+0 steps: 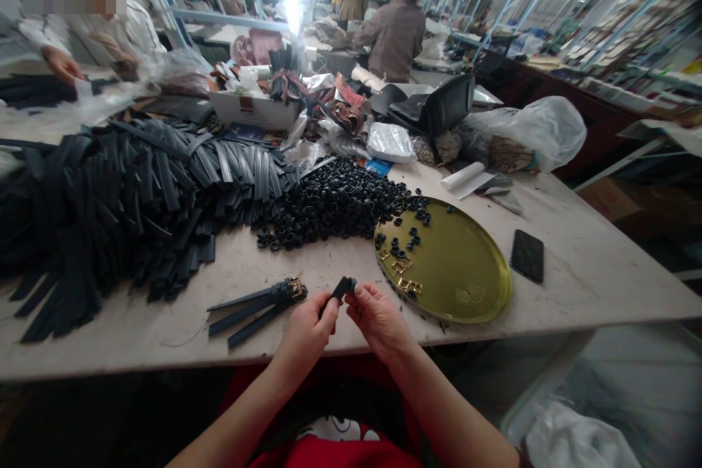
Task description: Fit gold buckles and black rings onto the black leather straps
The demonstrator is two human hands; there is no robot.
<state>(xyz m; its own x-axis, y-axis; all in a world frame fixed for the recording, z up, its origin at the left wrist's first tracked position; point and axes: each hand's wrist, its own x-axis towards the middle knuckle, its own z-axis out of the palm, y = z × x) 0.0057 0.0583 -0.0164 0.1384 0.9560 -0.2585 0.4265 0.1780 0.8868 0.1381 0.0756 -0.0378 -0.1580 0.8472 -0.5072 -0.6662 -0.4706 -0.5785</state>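
Observation:
My left hand (308, 329) is closed around a dark strap (343, 287) above the table's front edge. At the strap's end, the fingers of my right hand (378, 318) pinch a small dark piece, perhaps a loop; it is too small to make out fully. Left of my hands lie several straps with gold buckles (297, 288). To the right, a round gold tray (472, 263) carries loose gold buckles (410, 285) and small black loops (414, 240) along its left side. A heap of black loops (329, 201) reaches the tray's rim.
A large pile of dark straps (164, 183) covers the table's left side. A phone (527, 256) lies right of the tray. Scraps, plastic bags (540, 133) and a white box (255, 111) stand behind. One co-worker (99, 36) is at the far left, another (398, 33) at the back.

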